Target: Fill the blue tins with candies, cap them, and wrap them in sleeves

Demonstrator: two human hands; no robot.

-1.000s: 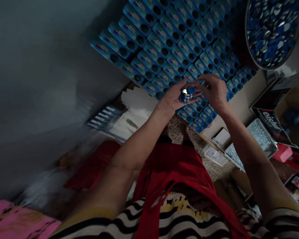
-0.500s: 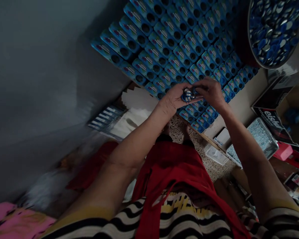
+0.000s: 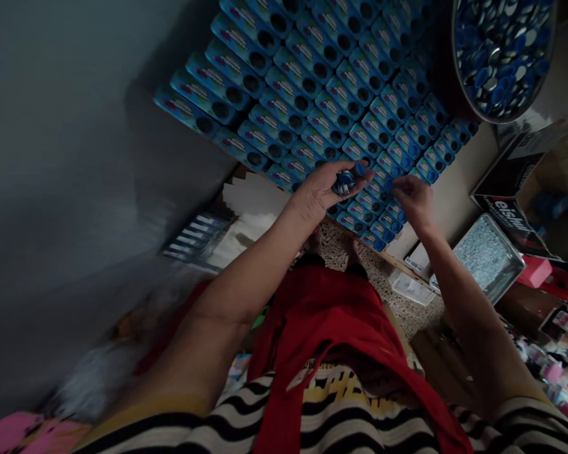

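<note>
My left hand [image 3: 324, 187] is cupped palm up over the near rows of blue tins [image 3: 312, 82], holding a small pile of blue and silver caps [image 3: 344, 183]. My right hand [image 3: 413, 197] has its fingers pinched together and presses down on a tin [image 3: 394, 186] in the near rows, just right of the left hand. What sits under those fingertips is hidden. Many tins farther back show open round holes on top; the nearest ones carry blue caps.
A round tub [image 3: 502, 53] full of blue and silver caps stands at the upper right. A dark cardboard box [image 3: 530, 189] and a metal tray of small pale pieces [image 3: 485, 255] lie to the right. White papers [image 3: 250, 195] lie left of the tins.
My right hand left the pile of caps in my left palm and moved down and right onto a tin. The camera view shifted slightly.
</note>
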